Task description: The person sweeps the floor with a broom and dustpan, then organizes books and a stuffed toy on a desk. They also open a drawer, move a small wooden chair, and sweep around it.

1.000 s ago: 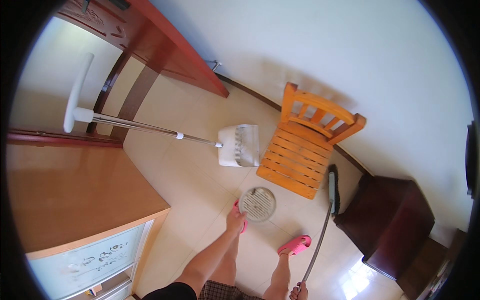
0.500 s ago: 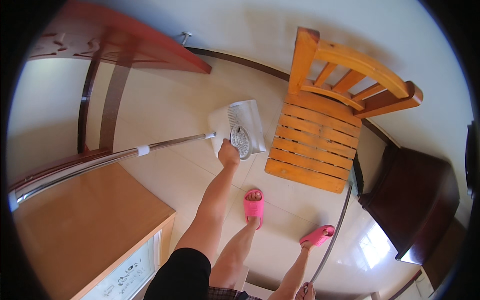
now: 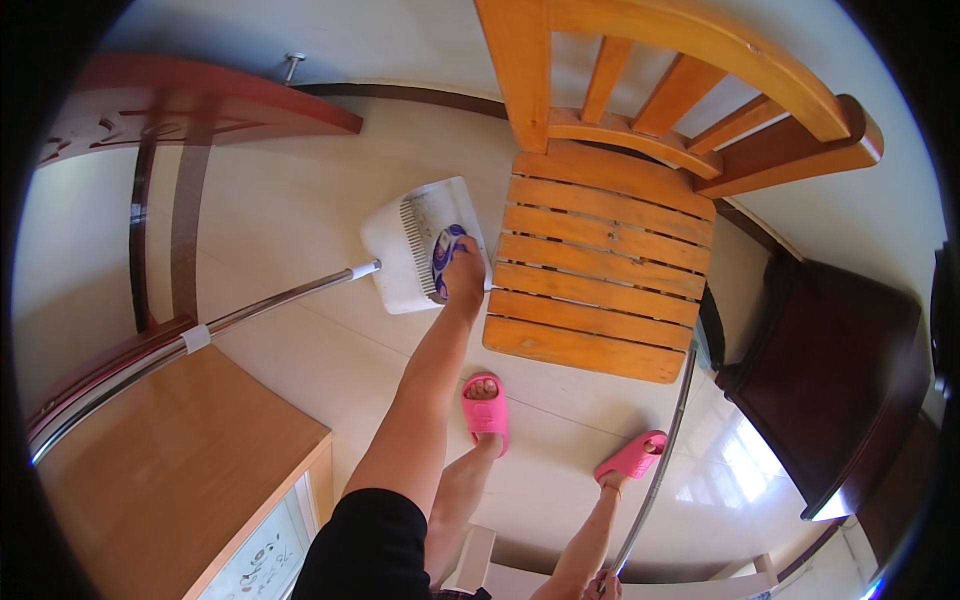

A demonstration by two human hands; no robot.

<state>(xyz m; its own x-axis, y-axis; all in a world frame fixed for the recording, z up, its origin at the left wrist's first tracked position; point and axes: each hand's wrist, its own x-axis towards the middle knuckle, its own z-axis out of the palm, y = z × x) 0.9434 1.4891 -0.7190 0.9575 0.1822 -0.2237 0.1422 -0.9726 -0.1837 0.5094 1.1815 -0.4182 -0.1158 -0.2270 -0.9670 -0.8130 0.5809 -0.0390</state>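
My left hand (image 3: 463, 272) grips a round blue-and-white object (image 3: 442, 262) over the dustpan; its exact kind I cannot make out. The white dustpan (image 3: 390, 245) has a row of comb teeth and lies on the floor left of the chair. Its long metal handle (image 3: 290, 302) runs left past the cabinet. At the lower edge my right hand (image 3: 602, 586), partly cut off, is closed around a metal pole (image 3: 660, 455). That pole reaches up to the chair's front right corner, where a teal part (image 3: 703, 350) shows; its far end is partly hidden.
A slatted wooden chair (image 3: 605, 250) stands just right of the dustpan. A wooden cabinet (image 3: 190, 440) is at the lower left, a red door (image 3: 230, 100) at the upper left. To the right stands a dark brown piece of furniture (image 3: 830, 370). Pink slippers (image 3: 486, 412) are on my feet.
My left hand has turned the round object, so its blue-and-white side shows instead of a speckled face. The view has shifted, with the chair appearing larger. The right hand still holds the pole.
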